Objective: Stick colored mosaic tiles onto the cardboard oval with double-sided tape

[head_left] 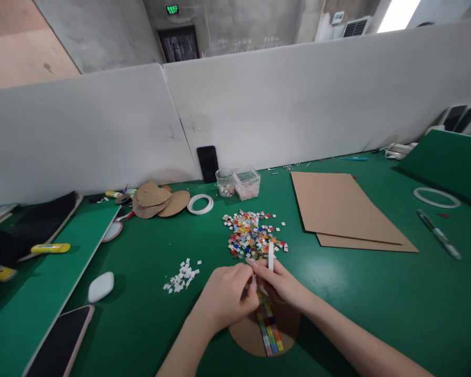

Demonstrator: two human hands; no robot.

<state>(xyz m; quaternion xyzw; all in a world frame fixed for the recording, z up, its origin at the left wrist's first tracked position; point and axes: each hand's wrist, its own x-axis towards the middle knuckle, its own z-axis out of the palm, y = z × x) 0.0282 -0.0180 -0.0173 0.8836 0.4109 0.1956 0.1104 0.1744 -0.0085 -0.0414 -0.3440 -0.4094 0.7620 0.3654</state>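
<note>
My left hand (232,290) and my right hand (282,283) meet over a round cardboard disc (245,335). Rows of coloured mosaic tiles (270,332) run down the disc. A narrow white strip (271,256) sticks up from the fingers of my right hand, which are closed on it. The fingers of my left hand are pinched together close to the right fingertips; what lies between them is too small to make out. Just beyond the hands spreads a pile of mixed coloured tiles (251,233). White scraps (181,276) lie to the left.
Behind the tiles stand clear plastic tubs (247,183) and a dark phone (208,163). Cardboard sheets (337,201) lie at right, near a pen (439,234). Cardboard rounds (153,196) and a white tape roll (200,204) sit back left. A white case (101,287) and another phone (60,343) lie left.
</note>
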